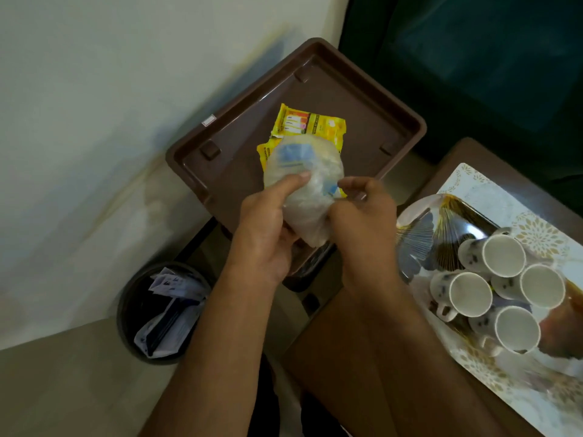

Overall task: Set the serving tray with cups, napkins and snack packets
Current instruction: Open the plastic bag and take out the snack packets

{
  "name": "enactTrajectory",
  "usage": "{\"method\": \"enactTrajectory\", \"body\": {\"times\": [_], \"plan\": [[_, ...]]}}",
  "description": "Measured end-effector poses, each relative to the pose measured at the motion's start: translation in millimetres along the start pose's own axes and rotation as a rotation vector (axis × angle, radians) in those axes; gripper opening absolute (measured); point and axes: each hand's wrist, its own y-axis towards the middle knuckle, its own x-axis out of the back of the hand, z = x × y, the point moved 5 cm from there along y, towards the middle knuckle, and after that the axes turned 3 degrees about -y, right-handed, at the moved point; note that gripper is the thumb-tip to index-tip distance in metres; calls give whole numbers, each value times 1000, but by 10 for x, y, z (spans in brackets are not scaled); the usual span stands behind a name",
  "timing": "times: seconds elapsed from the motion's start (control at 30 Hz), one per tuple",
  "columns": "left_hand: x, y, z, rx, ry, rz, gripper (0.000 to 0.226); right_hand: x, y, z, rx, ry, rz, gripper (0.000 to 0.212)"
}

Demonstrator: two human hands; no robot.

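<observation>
We held a clear plastic bag between both hands above the near part of the brown tray. Our left hand gripped it from the side and below, the thumb pressed flat on its front; our right hand pinched its right edge with curled fingers. The bag was crumpled and cloudy, with something blue and white inside that we could not make out.

Room to move was uneven. The brown tray sat tilted in our view, its raised rim running close to the pale wall on the left, and its far right corner near a dark green surface. Most of its floor lay bare — only yellow snack packets rested near the middle, partly hidden behind the bag.

To the right, on the wooden table, a patterned serving tray carried four white cups lying on their sides, mouths toward us, bunched together and touching. The far part of that tray was open.

Below the left arm stood a round waste bin holding paper scraps — well apart from both trays.
</observation>
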Motion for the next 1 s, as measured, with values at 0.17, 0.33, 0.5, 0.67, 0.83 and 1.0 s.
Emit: {"method": "enactTrajectory", "body": {"times": [0.17, 0.33, 0.5, 0.67, 0.83, 1.0], "plan": [[464, 60, -210, -157, 29, -42, 28, -299, -102, 148, 242, -253, 212, 86], [935, 34, -403, -246, 86, 28, 48, -764, -268, 232, 310, -260, 599, 90], [1599, -18, -558, -283, 181, -151, 46, -1264, -495, 67, 453, -479, 808, 92], [2073, -121, -560, -285, 302, -294, 33, -1759, -739, -146, 617, -535, 541, 31], [2654, -235, -418, -333, 275, -144, 43, -2111, -831, -391, 670, -649, 476, 16], [3084, -218, -219, -609, 1082, -400, 45, -2539, -907, -899, 780, -969, 480, 18]]}}
